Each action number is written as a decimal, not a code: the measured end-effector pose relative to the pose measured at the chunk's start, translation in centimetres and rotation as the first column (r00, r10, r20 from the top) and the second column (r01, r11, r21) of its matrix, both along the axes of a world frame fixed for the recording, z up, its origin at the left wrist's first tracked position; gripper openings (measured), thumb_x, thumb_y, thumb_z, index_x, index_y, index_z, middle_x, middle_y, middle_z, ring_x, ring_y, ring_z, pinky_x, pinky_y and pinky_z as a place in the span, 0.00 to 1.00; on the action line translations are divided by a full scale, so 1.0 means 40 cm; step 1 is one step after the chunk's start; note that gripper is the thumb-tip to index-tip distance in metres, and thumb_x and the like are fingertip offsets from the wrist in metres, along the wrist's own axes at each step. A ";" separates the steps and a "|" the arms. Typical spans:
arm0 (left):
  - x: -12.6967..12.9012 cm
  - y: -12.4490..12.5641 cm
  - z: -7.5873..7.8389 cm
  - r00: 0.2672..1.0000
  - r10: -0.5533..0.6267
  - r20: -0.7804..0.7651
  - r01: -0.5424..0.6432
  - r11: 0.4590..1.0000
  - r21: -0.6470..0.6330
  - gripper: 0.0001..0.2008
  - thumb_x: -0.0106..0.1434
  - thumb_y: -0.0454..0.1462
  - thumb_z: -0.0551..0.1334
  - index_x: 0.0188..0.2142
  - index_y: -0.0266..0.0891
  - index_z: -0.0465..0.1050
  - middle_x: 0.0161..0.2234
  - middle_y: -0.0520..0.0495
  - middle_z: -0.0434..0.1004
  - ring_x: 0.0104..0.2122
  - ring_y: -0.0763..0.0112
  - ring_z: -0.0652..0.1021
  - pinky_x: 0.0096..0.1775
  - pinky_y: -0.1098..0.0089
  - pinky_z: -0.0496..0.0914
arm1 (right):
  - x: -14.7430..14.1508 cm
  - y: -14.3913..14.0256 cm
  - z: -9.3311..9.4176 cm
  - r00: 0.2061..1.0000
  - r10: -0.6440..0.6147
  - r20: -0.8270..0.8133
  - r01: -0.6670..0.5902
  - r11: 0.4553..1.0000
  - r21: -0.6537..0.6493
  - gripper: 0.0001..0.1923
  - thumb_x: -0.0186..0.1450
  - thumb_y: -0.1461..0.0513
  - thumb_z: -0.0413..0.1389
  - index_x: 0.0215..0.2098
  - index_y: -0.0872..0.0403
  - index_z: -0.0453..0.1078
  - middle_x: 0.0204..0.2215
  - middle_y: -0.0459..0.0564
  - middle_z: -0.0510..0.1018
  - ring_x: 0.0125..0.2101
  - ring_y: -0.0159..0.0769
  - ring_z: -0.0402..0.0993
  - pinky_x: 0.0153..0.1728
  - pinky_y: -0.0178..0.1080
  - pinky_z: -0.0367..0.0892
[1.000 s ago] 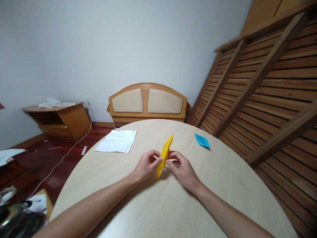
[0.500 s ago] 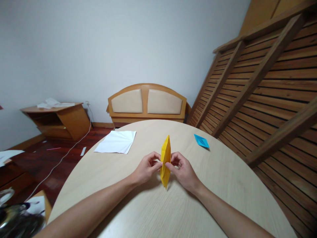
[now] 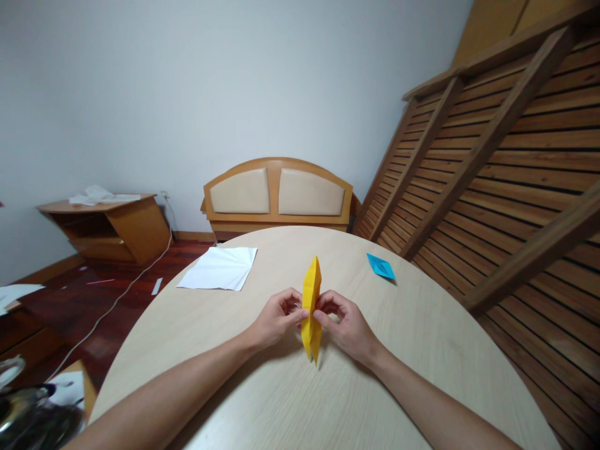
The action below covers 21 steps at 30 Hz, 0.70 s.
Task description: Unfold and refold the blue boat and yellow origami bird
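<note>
A long, narrow folded yellow paper (image 3: 312, 282) stands upright between my hands, just above the round table (image 3: 398, 387). My left hand (image 3: 277, 317) pinches its left side, thumb in front and fingers curled behind. On the right side, my right hand (image 3: 344, 322) grips it in the same way, with the thumb pressed on the near face. The paper's lower end is split into two points. The fingertips behind the paper are partly hidden.
A creased white paper sheet (image 3: 220, 269) lies at the table's left. Toward the back right rests a small folded blue paper (image 3: 381, 267). Wooden slatted panels (image 3: 525, 187) lean along the right side. Behind the table stands a padded headboard (image 3: 279, 190).
The lower end of the yellow paper has spread into two points, and the paper has turned slightly. Both hands stay nearly in place, still holding it.
</note>
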<state>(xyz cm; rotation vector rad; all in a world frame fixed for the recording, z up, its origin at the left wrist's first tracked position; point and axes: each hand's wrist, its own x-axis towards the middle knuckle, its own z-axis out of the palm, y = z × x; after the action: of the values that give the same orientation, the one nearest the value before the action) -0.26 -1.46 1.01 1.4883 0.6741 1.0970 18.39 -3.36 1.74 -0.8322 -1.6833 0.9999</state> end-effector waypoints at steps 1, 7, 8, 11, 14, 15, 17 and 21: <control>0.000 0.000 0.000 1.000 0.003 -0.003 -0.003 1.000 0.005 0.20 0.55 0.48 0.71 0.33 0.35 0.69 0.26 0.51 0.72 0.23 0.76 0.72 0.27 0.73 0.67 | 0.000 0.000 0.001 1.000 0.000 0.005 0.000 1.000 0.010 0.05 0.65 0.60 0.59 0.34 0.53 0.70 0.31 0.46 0.75 0.32 0.34 0.72 0.37 0.38 0.68; 0.000 -0.003 0.003 0.999 0.012 -0.031 -0.012 1.000 0.014 0.20 0.56 0.48 0.71 0.33 0.35 0.68 0.28 0.50 0.72 0.23 0.76 0.72 0.27 0.73 0.67 | 0.002 0.000 0.007 0.998 -0.024 0.056 0.017 0.992 0.123 0.04 0.66 0.62 0.57 0.32 0.52 0.71 0.33 0.46 0.74 0.33 0.33 0.71 0.36 0.37 0.67; 0.000 -0.004 0.004 0.999 0.013 -0.030 -0.012 1.000 0.017 0.20 0.56 0.48 0.71 0.33 0.35 0.69 0.28 0.50 0.72 0.24 0.76 0.72 0.27 0.73 0.67 | 0.002 -0.001 0.008 0.997 -0.027 0.068 0.016 0.989 0.147 0.04 0.66 0.63 0.57 0.32 0.52 0.71 0.34 0.47 0.75 0.34 0.34 0.72 0.36 0.37 0.67; 0.001 -0.008 0.006 1.000 0.009 -0.025 -0.008 0.999 0.031 0.20 0.57 0.48 0.70 0.34 0.34 0.69 0.29 0.50 0.72 0.24 0.77 0.71 0.27 0.73 0.68 | 0.004 -0.003 0.013 0.995 -0.024 0.099 0.004 0.980 0.197 0.05 0.67 0.62 0.55 0.34 0.52 0.72 0.38 0.49 0.75 0.37 0.34 0.72 0.38 0.38 0.67; 0.001 -0.008 0.004 0.999 0.013 -0.034 -0.012 0.999 0.040 0.19 0.59 0.48 0.68 0.35 0.34 0.69 0.31 0.48 0.73 0.25 0.76 0.72 0.27 0.73 0.68 | 0.005 -0.007 0.018 0.993 -0.024 0.116 -0.001 0.977 0.214 0.03 0.66 0.61 0.57 0.35 0.52 0.72 0.40 0.50 0.76 0.39 0.36 0.72 0.39 0.38 0.68; 0.000 -0.008 0.003 0.999 0.017 -0.044 -0.015 0.999 0.043 0.18 0.59 0.47 0.68 0.36 0.34 0.69 0.32 0.48 0.73 0.26 0.75 0.72 0.27 0.73 0.69 | 0.005 -0.008 0.019 0.992 -0.029 0.120 0.003 0.977 0.215 0.03 0.65 0.61 0.59 0.35 0.53 0.72 0.40 0.50 0.76 0.38 0.36 0.72 0.39 0.38 0.68; -0.001 -0.006 -0.001 0.997 0.035 -0.069 -0.031 0.998 0.049 0.17 0.60 0.47 0.68 0.36 0.34 0.69 0.32 0.47 0.74 0.26 0.75 0.73 0.27 0.73 0.69 | 0.005 -0.009 0.020 0.992 -0.048 0.120 0.022 0.977 0.211 0.04 0.64 0.60 0.60 0.34 0.53 0.72 0.39 0.50 0.76 0.37 0.36 0.72 0.37 0.38 0.68; 0.000 -0.002 -0.008 0.992 0.082 -0.099 -0.079 0.996 0.041 0.17 0.60 0.47 0.67 0.36 0.35 0.69 0.32 0.48 0.75 0.26 0.74 0.73 0.26 0.74 0.69 | 0.004 -0.006 0.015 0.993 -0.069 0.100 0.053 0.987 0.153 0.05 0.66 0.60 0.58 0.34 0.53 0.72 0.37 0.50 0.76 0.36 0.36 0.73 0.37 0.39 0.69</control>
<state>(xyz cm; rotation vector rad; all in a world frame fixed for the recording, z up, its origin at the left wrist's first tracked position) -0.25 -1.54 0.70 1.5678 0.7933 1.1069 18.57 -3.59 2.35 -0.8439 -1.7879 0.7883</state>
